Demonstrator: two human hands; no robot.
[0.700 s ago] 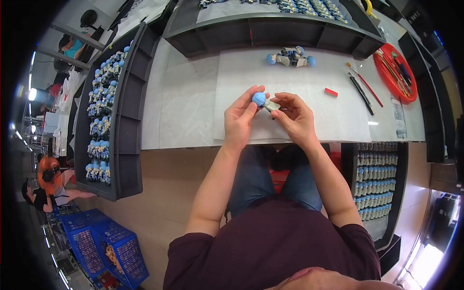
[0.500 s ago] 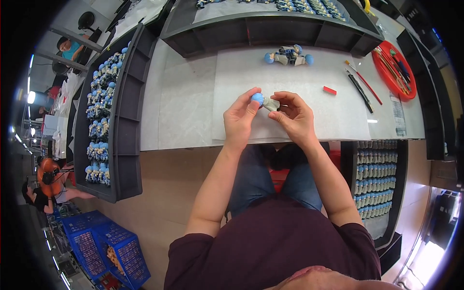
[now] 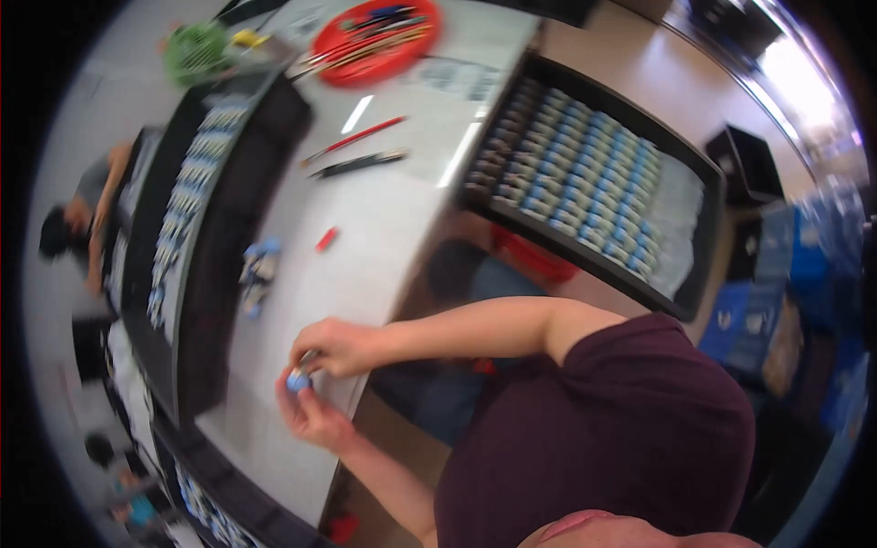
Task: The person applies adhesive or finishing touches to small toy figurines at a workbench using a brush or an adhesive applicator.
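Between my two hands is a small figurine (image 3: 298, 379) with a blue head and a pale body, held just above the white tabletop (image 3: 301, 301). My left hand (image 3: 315, 418) pinches its blue head. The fingers of my right hand (image 3: 336, 347) close on the body end and hide most of it. Several similar figurines (image 3: 259, 267) lie together on the table beyond, blurred by motion. A small red block (image 3: 327, 239) rests beside them.
A black brush (image 3: 358, 164) and a red brush (image 3: 356, 139) lie near a red tray of brushes (image 3: 329, 75). A dark crate (image 3: 196, 274) of figurines borders the work area; another crate (image 3: 585, 251) holds rows of them on my right. Other people (image 3: 87, 215) are beyond the table.
The view has swung strongly to the right, bringing the right-hand crate and blue bins into sight. Both hands still hold the figurine; its body is now more covered by my right hand.
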